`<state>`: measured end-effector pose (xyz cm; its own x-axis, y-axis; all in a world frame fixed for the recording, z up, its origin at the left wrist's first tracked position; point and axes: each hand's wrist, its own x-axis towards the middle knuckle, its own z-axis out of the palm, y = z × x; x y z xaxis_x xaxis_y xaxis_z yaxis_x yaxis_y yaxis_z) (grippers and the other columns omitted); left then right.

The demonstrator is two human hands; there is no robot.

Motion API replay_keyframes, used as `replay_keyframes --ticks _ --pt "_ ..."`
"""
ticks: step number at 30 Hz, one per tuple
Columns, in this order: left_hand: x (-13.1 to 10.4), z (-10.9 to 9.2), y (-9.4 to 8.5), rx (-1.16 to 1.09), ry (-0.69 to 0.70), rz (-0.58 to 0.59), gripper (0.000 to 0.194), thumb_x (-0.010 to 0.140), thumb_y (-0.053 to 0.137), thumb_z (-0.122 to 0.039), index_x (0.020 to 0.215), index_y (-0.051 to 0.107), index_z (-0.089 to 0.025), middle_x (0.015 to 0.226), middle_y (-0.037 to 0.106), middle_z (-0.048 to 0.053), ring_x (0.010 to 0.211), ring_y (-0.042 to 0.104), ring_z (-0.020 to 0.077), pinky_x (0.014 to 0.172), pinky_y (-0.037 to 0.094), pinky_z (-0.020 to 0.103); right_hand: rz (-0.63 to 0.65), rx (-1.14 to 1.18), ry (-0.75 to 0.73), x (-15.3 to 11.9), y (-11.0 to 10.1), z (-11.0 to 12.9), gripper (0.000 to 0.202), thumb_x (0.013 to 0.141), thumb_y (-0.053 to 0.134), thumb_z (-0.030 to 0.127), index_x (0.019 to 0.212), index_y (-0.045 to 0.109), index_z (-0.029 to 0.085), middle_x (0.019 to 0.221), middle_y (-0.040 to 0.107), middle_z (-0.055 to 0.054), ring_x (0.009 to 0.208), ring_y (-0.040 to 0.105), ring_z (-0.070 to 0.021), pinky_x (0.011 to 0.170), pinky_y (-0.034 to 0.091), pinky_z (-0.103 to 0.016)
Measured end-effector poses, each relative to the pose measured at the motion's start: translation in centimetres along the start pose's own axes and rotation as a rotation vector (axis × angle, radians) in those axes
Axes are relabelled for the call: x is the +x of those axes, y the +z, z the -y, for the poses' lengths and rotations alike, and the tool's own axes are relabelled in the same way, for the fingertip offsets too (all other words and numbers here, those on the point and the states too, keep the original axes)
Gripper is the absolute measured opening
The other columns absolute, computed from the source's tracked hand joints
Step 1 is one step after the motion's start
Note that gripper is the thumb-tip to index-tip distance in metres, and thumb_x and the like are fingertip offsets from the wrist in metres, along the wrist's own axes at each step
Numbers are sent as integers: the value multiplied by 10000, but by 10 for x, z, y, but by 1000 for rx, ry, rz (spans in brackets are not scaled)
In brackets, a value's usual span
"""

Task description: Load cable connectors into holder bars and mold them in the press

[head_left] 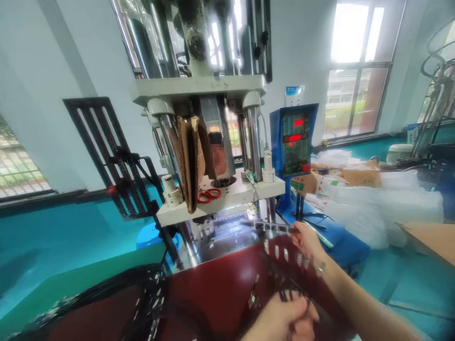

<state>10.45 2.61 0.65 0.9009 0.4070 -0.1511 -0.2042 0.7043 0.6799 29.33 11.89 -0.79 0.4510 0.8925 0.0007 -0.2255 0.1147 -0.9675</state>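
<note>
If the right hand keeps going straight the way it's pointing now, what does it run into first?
The right hand points up-left, holding a strip of parts. Straight on, it would likely first meet the metal bed under the press's white plate, or the column there; depth is unclear.

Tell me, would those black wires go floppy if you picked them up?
Probably floppy: the wires lie in loose curves over the red table. Likely light, since the left hand bunches several at once. Their small metal ends may snag on each other.
</note>
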Motion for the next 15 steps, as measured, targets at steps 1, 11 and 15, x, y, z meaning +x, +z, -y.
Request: replay_keyframes --ticks 1,11,15 --pt "-4 3 4 39 43 10 323 657 653 -405 681 551 -99 388 330 -53 315 273 39 366 124 199 -26 6 -4 -3 -9 0 180 693 530 376 723 464 212 527 553 22 391 458 -90 347 306 -195" --pt "-39 -79 2 25 760 -299 220 744 597 -345 756 510 -143 476 376 -59 418 362 59 470 327 215 85 -188 76 -50 -83 -16 257 626 641 367 795 581 183 607 608 -20 510 534 -155 468 422 -279" --pt "-56 -102 -7 54 1075 -473 180 753 590 -317 786 505 -162 559 448 -40 520 446 82 558 379 237 168 -775 -176 -40 -108 -21 180 568 608 315 712 644 214 714 635 -60 683 580 -248 665 471 -385"
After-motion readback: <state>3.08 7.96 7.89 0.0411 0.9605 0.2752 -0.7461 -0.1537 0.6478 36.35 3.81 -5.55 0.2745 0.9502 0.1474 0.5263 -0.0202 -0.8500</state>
